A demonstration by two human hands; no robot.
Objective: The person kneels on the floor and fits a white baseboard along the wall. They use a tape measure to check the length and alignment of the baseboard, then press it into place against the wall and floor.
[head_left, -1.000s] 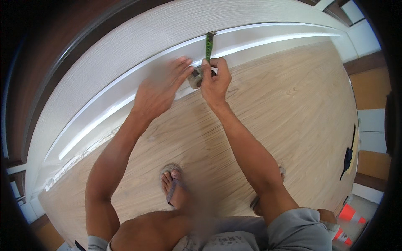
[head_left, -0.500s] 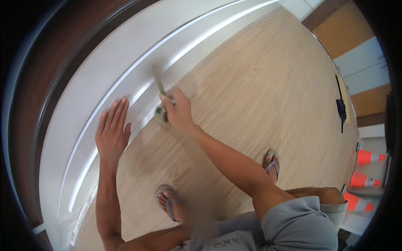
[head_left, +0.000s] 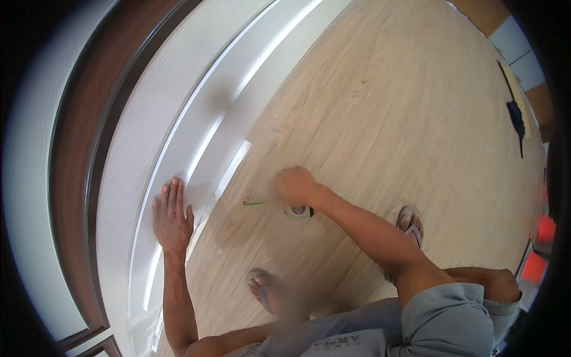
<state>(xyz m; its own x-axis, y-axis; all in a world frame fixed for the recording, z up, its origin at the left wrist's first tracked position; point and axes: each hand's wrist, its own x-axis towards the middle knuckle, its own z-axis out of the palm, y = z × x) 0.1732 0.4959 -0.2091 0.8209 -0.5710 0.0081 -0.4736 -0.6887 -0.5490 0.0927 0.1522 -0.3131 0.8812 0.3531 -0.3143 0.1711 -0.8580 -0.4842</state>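
Observation:
My left hand (head_left: 173,223) lies flat with fingers stretched out on the glossy white baseboard (head_left: 208,122) along the foot of the wall. To its right, over the wood-look floor, my right hand (head_left: 297,185) is closed and slightly blurred. Just beneath it shows a tape measure (head_left: 299,211) with a round label on its case. A short length of its greenish blade (head_left: 256,203) sticks out to the left, ending in a small hook. The fingers' exact hold on the case is partly hidden.
My sandalled feet (head_left: 410,221) stand apart on the wood-look floor (head_left: 380,107). At the far right lies a long thin dark object (head_left: 516,116) beside a yellowish strip. Orange cones (head_left: 544,229) stand at the right rim. A dark brown frame (head_left: 77,119) runs along the left.
My right hand has drawn the tape measure away from the baseboard, back toward me and right. Less blade shows. The left hand stays flat on the baseboard, now lower in the picture; the view has shifted.

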